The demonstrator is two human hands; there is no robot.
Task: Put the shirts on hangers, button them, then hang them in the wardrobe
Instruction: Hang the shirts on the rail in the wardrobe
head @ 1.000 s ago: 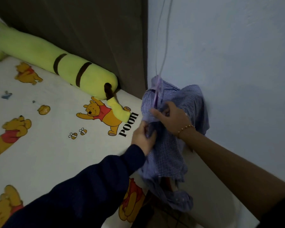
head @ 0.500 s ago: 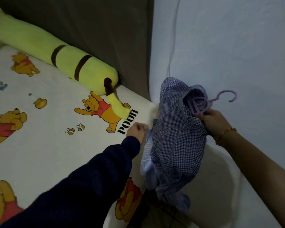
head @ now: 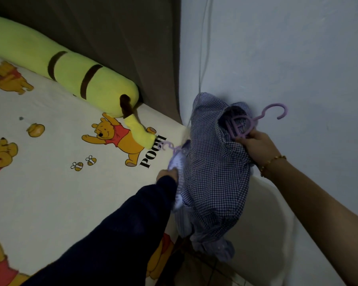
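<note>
checked shirt held by its hanger at the corner of the bed

a yellow-green plush bolster [head: 70, 73] with brown bands lies along the far edge of the bed [head: 50, 193], against a brown curtain [head: 122, 38]. the sheet is cream with bear cartoons. the left hand [head: 166, 175], in a dark navy sleeve, is at the bed's right edge. its fingers look closed on a pale striped shirt [head: 179, 164], though the sleeve hides most of them. the hook of a second hanger [head: 168, 145] pokes out at the top of that shirt and lies on the sheet. just to the right, touching it, the checked shirt [head: 215, 178] hangs bunched between bed and wall [head: 298, 58], under a thin cord [head: 204, 58]. a purple hanger [head: 274, 105] sits in the collar opening, hook out toward the wall. the right hand [head: 256, 146], with a gold bracelet [head: 273, 162] on its wrist, has its fingers curled round the hanger's lower part and the collar cloth.
</note>
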